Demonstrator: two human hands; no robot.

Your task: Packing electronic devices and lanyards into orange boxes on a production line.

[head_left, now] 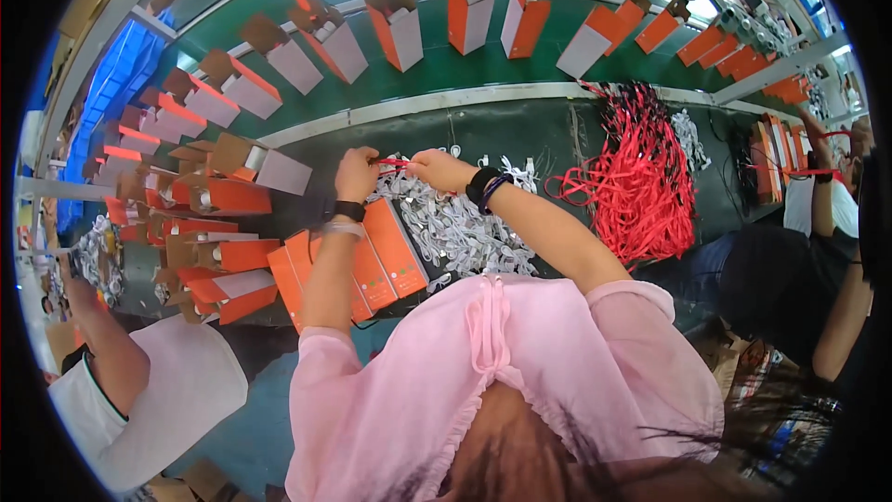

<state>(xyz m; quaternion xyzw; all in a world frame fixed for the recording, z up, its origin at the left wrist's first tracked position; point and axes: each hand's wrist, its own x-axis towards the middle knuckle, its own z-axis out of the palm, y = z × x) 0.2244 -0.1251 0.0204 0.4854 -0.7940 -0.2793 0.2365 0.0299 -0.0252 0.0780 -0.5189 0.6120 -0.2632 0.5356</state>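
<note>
My left hand (pixel 356 173) and my right hand (pixel 442 171) are raised at chest height, fingers closed. A short stretch of red lanyard (pixel 392 165) runs between them, pinched at both ends. Below and around my hands spreads a heap of white coiled cables (pixel 474 228). Further right lies a big pile of red lanyards (pixel 646 186) with black ends. Under my left forearm, flat orange boxes (pixel 388 256) rest side by side on the dark bench.
Upright orange-and-white boxes with open flaps (pixel 395 28) line the green conveyor (pixel 548 79) beyond the bench. More open boxes (pixel 228 195) crowd the left side. A small white cable heap (pixel 688 139) lies past the lanyards. Co-workers sit at left (pixel 153 390) and right (pixel 780 279).
</note>
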